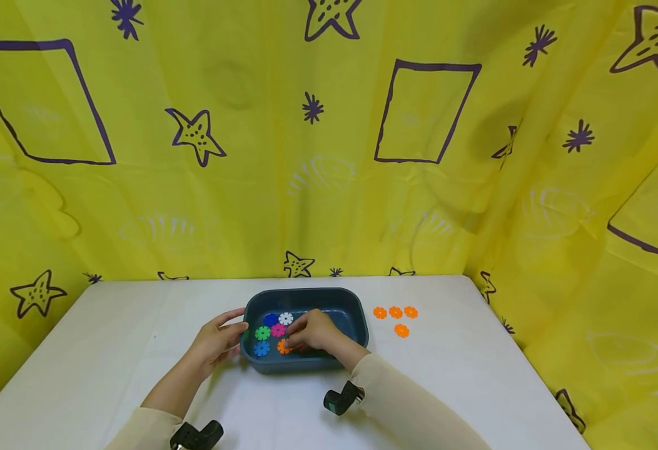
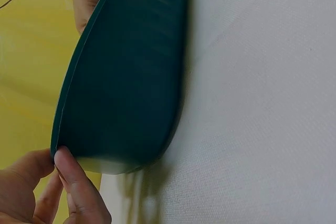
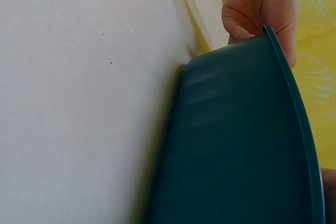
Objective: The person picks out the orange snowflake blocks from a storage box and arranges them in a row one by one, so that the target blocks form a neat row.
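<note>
A dark teal plastic tray (image 1: 306, 364) stands on the white table. My left hand (image 1: 216, 340) grips its left end, with thumb and fingers (image 2: 79, 187) at the rim. Over the inside of the tray, my right hand (image 1: 314, 331) pinches the edge of an orange notched disc (image 1: 283, 347) low by the front wall. Around it in the tray lie a light blue disc (image 1: 261, 349), a green disc (image 1: 263, 333), a pink disc (image 1: 278, 330), a white disc (image 1: 286, 319) and a dark blue disc (image 1: 271, 320). The right wrist view hides the right fingertips behind the tray wall.
To the right of the tray, several orange notched discs (image 1: 396, 312) lie on the white table (image 1: 453, 375). A yellow curtain (image 1: 239, 206) with purple drawings hangs behind the table and along its sides.
</note>
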`<action>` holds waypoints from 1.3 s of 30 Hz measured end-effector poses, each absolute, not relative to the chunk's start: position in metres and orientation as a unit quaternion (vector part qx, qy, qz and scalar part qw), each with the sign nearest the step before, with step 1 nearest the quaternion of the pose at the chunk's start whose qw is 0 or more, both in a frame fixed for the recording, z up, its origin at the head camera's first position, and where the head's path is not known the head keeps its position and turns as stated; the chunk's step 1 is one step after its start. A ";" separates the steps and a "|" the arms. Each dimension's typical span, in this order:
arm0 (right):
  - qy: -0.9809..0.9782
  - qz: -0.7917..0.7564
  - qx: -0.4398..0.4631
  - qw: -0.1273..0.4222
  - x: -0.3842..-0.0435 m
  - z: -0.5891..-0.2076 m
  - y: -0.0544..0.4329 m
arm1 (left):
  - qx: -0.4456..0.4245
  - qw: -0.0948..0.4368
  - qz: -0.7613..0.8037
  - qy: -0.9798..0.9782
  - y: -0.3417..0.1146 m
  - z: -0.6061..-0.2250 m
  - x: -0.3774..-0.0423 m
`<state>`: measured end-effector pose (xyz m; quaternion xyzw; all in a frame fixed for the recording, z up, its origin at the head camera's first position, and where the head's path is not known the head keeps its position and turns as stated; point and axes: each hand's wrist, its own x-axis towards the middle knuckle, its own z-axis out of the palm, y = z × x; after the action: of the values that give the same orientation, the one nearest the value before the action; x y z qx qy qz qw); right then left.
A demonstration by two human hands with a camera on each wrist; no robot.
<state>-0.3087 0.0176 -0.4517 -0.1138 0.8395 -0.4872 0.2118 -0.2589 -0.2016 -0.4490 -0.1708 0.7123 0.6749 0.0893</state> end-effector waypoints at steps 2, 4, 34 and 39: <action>0.844 -0.481 -0.112 0.207 -0.309 -0.453 0.017 | -0.175 0.089 0.673 0.713 -0.201 -0.449 -0.259; 0.849 -0.476 -0.109 0.203 -0.309 -0.453 0.016 | -0.178 0.090 0.671 0.714 -0.201 -0.450 -0.259; 0.896 -0.407 -0.114 0.136 -0.306 -0.459 0.003 | -0.170 0.093 0.666 0.720 -0.203 -0.452 -0.263; 0.898 -0.401 -0.124 0.134 -0.307 -0.461 0.004 | -0.168 0.092 0.666 0.721 -0.203 -0.452 -0.262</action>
<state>-0.3072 0.0038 -0.4607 -0.1244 0.8975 -0.4014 0.1338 -0.2617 -0.2025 -0.4517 -0.1681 0.7209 0.6660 0.0922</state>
